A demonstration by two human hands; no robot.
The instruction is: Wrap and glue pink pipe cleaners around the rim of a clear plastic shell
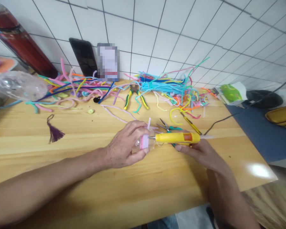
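Note:
My left hand (pixel 127 144) is closed around a small clear plastic piece (pixel 137 142), perhaps part of a bottle. A lilac and pink band (pixel 145 141), seemingly pipe cleaner, goes around it, with one end sticking up. In my right hand (pixel 200 151) is a yellow hot glue gun (pixel 173 137), a clear glue stick (pixel 208 137) coming out of its back. The metal nozzle points left and meets, or nearly meets, the band; I cannot tell which. Behind the glue gun lie green-handled needle-nose pliers (pixel 166 125), partly covered.
Pipe cleaners (pixel 162 86) of several colours lie along the tiled wall. Yellow-green pliers (pixel 135 95), a yellow utility knife (pixel 190 123) and a purple tassel (pixel 54 130) rest on the wooden table (pixel 81 187). A dark phone (pixel 84 57) leans on the wall; a black cord (pixel 226 120) runs right.

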